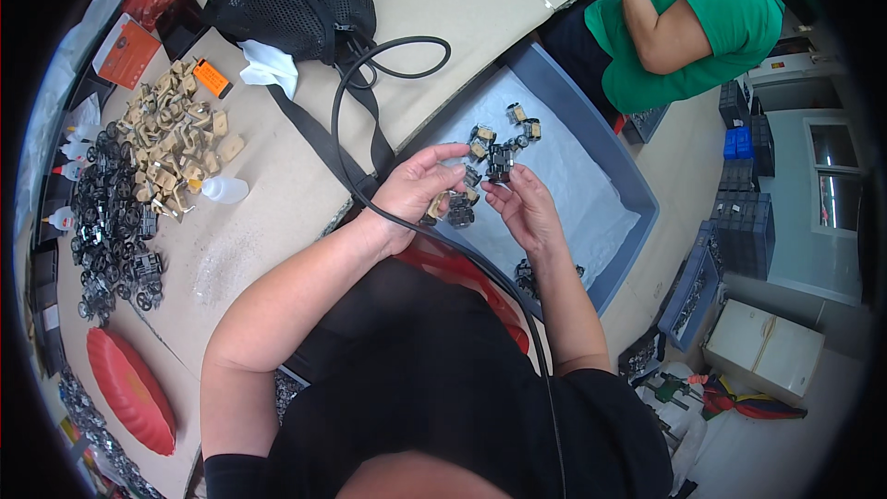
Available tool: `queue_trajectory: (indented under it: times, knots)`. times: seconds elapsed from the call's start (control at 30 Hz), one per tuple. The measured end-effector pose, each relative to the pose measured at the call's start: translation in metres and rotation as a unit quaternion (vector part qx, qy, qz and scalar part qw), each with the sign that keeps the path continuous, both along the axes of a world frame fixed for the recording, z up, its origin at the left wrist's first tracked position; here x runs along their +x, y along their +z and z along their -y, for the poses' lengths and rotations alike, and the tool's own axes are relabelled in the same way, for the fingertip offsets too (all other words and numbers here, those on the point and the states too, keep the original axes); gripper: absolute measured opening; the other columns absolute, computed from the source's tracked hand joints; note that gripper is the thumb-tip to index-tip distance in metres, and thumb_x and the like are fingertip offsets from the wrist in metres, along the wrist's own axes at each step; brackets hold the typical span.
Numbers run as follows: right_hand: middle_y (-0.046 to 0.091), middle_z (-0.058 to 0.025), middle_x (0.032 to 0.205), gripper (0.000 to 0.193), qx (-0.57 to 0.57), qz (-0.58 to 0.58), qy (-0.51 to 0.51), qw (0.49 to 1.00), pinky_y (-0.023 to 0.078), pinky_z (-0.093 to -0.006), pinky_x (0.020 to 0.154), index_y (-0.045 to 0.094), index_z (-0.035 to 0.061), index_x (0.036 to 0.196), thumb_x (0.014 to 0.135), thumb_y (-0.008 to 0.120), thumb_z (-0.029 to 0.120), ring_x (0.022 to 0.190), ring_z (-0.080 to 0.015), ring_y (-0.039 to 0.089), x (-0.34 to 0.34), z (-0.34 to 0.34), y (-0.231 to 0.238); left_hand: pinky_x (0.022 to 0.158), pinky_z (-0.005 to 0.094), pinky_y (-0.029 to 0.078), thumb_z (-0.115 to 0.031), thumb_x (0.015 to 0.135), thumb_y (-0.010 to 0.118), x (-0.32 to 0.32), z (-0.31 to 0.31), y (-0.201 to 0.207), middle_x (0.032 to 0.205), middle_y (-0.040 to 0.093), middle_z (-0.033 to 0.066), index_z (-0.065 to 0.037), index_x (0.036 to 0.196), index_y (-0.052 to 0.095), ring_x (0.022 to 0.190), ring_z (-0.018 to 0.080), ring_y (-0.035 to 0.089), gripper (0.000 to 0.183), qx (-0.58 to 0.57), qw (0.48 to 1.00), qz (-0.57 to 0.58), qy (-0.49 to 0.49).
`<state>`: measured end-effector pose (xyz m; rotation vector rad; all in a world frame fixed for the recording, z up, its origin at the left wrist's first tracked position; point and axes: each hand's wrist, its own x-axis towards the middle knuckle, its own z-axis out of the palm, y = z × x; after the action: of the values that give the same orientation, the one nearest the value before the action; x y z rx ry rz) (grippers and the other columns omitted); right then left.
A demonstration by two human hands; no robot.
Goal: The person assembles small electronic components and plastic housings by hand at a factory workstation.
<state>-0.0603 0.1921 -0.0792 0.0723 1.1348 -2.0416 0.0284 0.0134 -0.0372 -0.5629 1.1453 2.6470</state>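
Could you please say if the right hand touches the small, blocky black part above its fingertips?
Touching; the head view shows the right hand pinching the black part.

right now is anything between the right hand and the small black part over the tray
Nothing visible: the right hand has its fingertips on the small black part. The black cable crosses the left wrist, clear of the part.

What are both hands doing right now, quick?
Left hand: fingers partly curled by a small tan part; whether it grips it can't be told.
Right hand: closed on a small black part.
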Motion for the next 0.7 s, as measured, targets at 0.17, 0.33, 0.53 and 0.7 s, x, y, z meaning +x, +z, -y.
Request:
queue_trajectory:
  times: [0.17, 0.33, 0.53, 0.7]
  knots:
    - [0.057, -0.0097, 0.093, 0.021, -0.053, 0.006, 0.047, 0.997, 0.046, -0.0295, 0.073, 0.047, 0.0026, 0.101, 0.086, 0.049, 0.017, 0.082, -0.0192, 0.057, 0.011, 0.010, 0.026, 0.052, 0.0165, 0.038, -0.019, 0.083, 0.055, -0.001, -0.002, 0.000, 0.077, 0.052, -0.0010, -0.010, 0.121, 0.043, 0.057, 0.0036, 0.045, 0.041, -0.030, 0.999, -0.023, -0.019]
    - [0.057, -0.0090, 0.085, 0.023, -0.135, 0.136, 0.050, 0.980, 0.045, -0.0265, 0.064, 0.048, 0.0012, 0.099, 0.088, 0.043, 0.020, 0.069, -0.0143, 0.055, 0.017, 0.013, 0.026, 0.053, 0.0161, 0.036, -0.019, 0.083, 0.055, -0.001, -0.002, 0.006, 0.077, 0.050, -0.0026, -0.011, 0.123, 0.041, 0.058, 0.0036, 0.042, 0.044, -0.038, 0.998, -0.034, -0.042]
    - [0.056, -0.0078, 0.077, 0.023, -0.134, 0.234, 0.100, 0.958, 0.043, -0.0246, 0.054, 0.048, 0.0007, 0.098, 0.089, 0.038, 0.020, 0.062, -0.0123, 0.053, 0.017, 0.013, 0.024, 0.051, 0.0156, 0.033, -0.021, 0.083, 0.055, -0.002, -0.002, -0.002, 0.074, 0.050, -0.0042, -0.009, 0.107, 0.052, 0.057, 0.0029, 0.039, 0.026, -0.109, 0.991, -0.052, -0.057]
    - [0.055, -0.0076, 0.077, 0.026, 0.094, -0.006, 0.042, 0.995, 0.045, -0.0253, 0.055, 0.048, -0.0006, 0.102, 0.089, 0.040, 0.021, 0.062, -0.0130, 0.054, 0.027, 0.024, 0.045, 0.047, 0.0156, 0.033, -0.025, 0.083, 0.055, -0.002, -0.003, -0.001, 0.069, 0.051, -0.0032, -0.009, 0.090, 0.053, 0.053, 0.0025, 0.041, 0.017, -0.073, 0.997, 0.007, -0.035]
